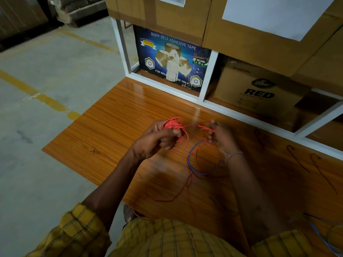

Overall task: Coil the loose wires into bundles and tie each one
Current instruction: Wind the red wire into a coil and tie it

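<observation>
My left hand [157, 140] grips a coil of red wire [173, 124] above the wooden table [104, 138]. A strand runs from the coil to my right hand [220, 135], which pinches the red wire [205, 128] and a blue wire [193, 154]. Loose red and blue loops hang from my right hand and trail across the table toward my body. More blue wire [319, 234] lies at the lower right by my sleeve.
A white shelf frame [201, 98] runs along the table's far edge, holding a blue adhesive tape carton [172, 60] and a brown carton [258, 89]. Large cardboard boxes [241, 25] sit above. Concrete floor [46, 71] with yellow lines lies to the left. Dark scribbles [315, 164] mark the table.
</observation>
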{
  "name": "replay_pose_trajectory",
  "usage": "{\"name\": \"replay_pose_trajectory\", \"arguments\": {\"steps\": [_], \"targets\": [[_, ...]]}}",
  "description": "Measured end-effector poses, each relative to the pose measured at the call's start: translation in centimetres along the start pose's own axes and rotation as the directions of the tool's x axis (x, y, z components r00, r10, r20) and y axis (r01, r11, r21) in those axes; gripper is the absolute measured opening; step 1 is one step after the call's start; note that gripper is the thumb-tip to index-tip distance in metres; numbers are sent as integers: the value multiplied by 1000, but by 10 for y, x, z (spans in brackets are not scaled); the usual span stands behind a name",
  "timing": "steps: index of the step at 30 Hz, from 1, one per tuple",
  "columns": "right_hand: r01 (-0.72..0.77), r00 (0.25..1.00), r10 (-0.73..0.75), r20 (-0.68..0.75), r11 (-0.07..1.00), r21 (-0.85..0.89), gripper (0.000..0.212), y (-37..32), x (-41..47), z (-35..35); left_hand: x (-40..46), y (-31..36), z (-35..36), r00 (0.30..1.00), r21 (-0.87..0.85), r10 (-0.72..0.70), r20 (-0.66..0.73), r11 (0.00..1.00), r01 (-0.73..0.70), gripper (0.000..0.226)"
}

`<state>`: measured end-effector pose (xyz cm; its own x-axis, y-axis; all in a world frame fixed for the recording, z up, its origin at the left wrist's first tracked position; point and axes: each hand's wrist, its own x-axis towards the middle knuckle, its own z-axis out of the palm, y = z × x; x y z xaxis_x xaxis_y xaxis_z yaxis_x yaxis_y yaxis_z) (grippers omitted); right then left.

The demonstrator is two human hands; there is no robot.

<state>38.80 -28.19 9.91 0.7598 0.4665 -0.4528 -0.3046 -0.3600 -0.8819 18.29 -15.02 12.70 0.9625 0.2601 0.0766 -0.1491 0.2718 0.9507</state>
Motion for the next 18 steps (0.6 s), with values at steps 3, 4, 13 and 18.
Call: {"name": "replay_pose_trajectory", "arguments": {"steps": [3,4,13,18], "targets": [[-227,974,224,42,931,287,27,13,12,-7,-7,3,-4,999,-179,39,14,983,-36,13],[-263,963,264,46,896,358,28,18,17,-9,-10,3,-6,998,-224,51,25,974,-44,12],[-146,983,181,-14,835,530,36,17,29,-7,-11,7,12,996,-554,74,53,832,-32,13],[-109,994,111,-8,985,136,27,19,33,-1,6,25,27,998,-537,49,43,843,-18,16]]}}
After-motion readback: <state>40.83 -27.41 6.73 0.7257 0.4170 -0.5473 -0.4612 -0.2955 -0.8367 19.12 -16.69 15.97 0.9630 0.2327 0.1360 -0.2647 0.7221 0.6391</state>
